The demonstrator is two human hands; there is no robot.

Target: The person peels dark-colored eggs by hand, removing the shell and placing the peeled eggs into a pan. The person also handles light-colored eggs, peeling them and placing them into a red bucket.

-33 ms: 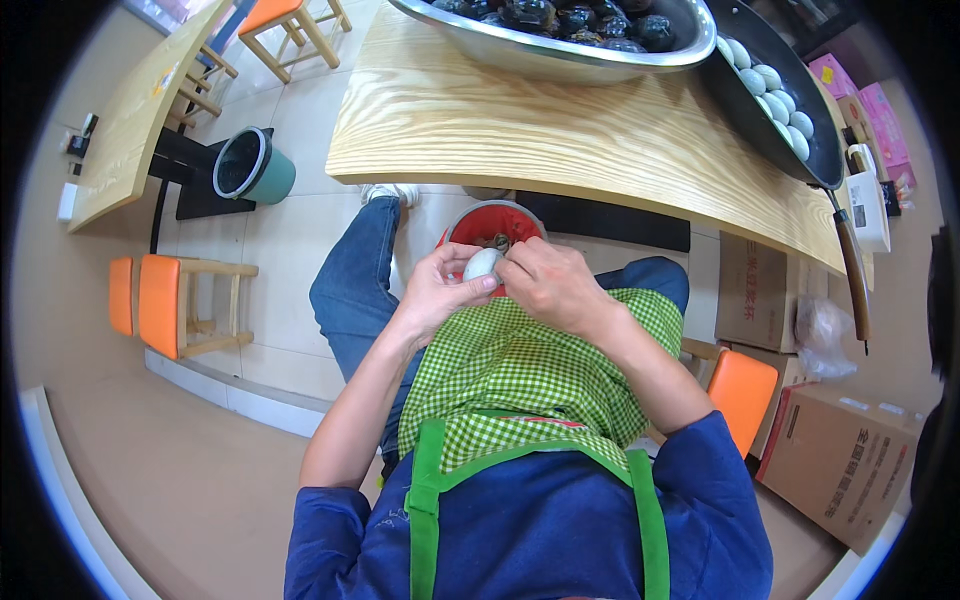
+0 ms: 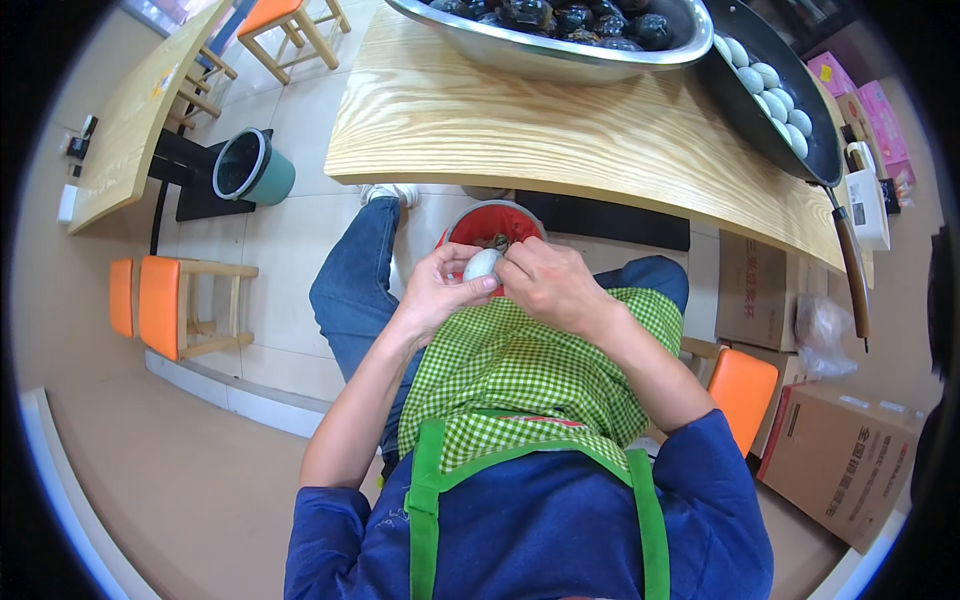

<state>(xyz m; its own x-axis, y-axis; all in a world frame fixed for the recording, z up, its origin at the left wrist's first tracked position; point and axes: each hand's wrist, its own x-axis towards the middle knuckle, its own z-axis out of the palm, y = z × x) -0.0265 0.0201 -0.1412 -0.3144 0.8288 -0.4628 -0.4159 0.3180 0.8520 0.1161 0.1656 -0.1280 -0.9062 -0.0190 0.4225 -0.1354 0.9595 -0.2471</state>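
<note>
A pale, bluish-white egg (image 2: 482,264) is held between the thumb and fingers of my left hand (image 2: 436,285). At the egg's right end, the fingers of my right hand (image 2: 548,284) are curled and pressed together against the shell; their tips are partly hidden. Both hands are over a bin with a red lining (image 2: 513,218), which stands between my knees with some debris inside. Above on the table, a metal basin (image 2: 560,66) is heaped with dark, glossy peeled preserved eggs (image 2: 575,18). Several pale unpeeled eggs (image 2: 775,102) lie in a black pan (image 2: 733,105).
The wooden table (image 2: 480,130) has its near edge just beyond the bin. The pan's brown handle (image 2: 852,260) sticks out over the table's right side. Cardboard boxes (image 2: 840,460) and an orange chair (image 2: 741,398) stand at right. To the left are a green bin (image 2: 270,178) and another orange chair (image 2: 160,305).
</note>
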